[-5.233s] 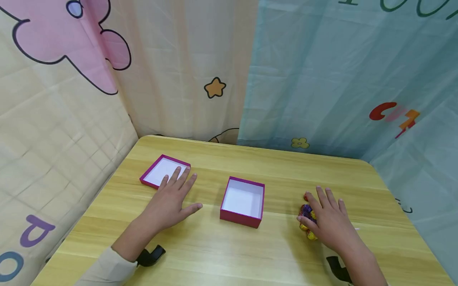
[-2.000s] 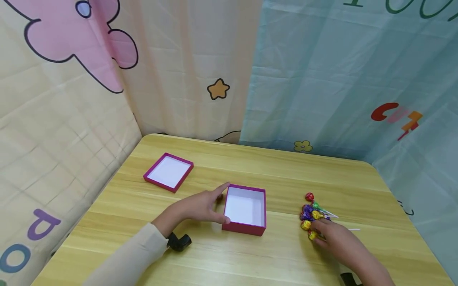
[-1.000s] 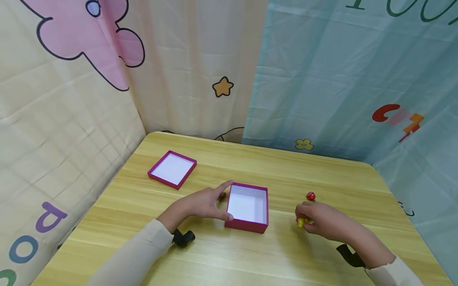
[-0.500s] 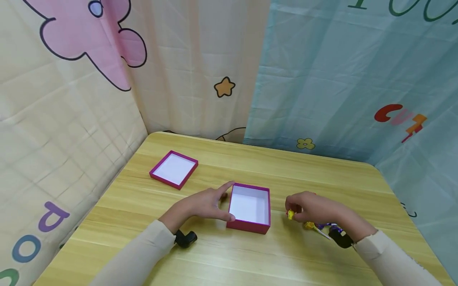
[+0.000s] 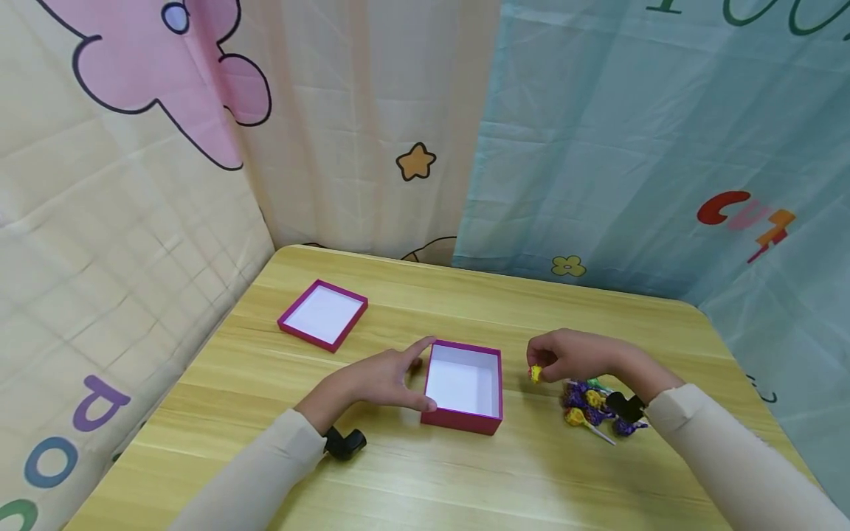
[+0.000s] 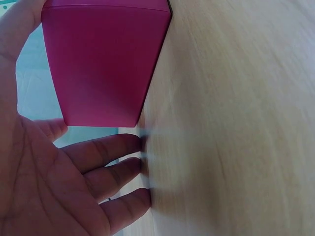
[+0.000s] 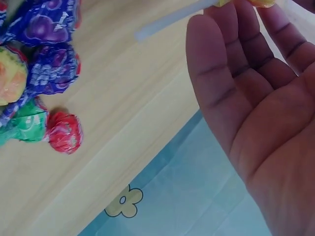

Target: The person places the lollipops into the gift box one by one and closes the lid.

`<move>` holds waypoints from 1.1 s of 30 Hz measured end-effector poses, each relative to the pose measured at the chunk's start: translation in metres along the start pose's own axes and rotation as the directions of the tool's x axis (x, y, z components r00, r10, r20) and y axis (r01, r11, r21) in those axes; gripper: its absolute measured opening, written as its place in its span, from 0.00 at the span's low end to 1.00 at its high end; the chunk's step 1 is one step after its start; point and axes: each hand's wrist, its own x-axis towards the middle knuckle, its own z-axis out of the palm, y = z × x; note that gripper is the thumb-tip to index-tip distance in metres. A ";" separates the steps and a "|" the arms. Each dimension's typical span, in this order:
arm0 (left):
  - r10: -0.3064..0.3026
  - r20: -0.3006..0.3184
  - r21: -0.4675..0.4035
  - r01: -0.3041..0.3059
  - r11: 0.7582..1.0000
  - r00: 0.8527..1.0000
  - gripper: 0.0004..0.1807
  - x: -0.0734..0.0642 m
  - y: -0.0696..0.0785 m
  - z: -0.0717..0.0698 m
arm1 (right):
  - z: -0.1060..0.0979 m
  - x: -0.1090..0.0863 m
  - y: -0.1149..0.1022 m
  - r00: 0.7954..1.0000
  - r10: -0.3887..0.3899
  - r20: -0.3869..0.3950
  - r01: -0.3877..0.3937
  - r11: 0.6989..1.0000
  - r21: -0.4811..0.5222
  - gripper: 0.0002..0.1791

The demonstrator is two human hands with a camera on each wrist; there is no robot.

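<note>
A magenta box with a white inside sits at the middle of the table with its top uncovered. My left hand spans its left side, thumb at the near corner and index finger at the far one; the other fingers rest low beside it in the left wrist view. Right of the box, my right hand pinches a yellow lollipop above the table. Its white stick pokes out past the fingers in the right wrist view. Below the right wrist lies a pile of lollipops in purple, yellow and green wrappers.
The matching lid lies inside up at the back left of the wooden table. A red lollipop lies at the pile's edge in the right wrist view. Printed curtains hang behind the table and along its sides.
My left hand came from over the lid to the box's left side. The right hand reached into the pile, took the yellow lollipop and moved left and away with it, towards the box.
</note>
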 end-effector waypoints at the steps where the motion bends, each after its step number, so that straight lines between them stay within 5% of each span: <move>1: -0.001 -0.001 -0.003 0.001 1.000 1.000 0.65 0.000 0.000 0.000 | -0.001 0.002 -0.001 1.000 0.006 0.017 -0.006 1.000 0.015 0.04; 15: 0.002 -0.016 -0.003 -0.002 1.000 1.000 0.65 -0.003 -0.002 0.000 | -0.012 0.023 -0.023 0.976 0.140 0.169 -0.166 0.975 0.147 0.05; 33: 0.010 -0.011 -0.005 -0.010 1.000 1.000 0.65 -0.001 0.000 0.002 | -0.024 0.049 -0.056 0.973 0.110 0.202 -0.140 0.980 0.140 0.07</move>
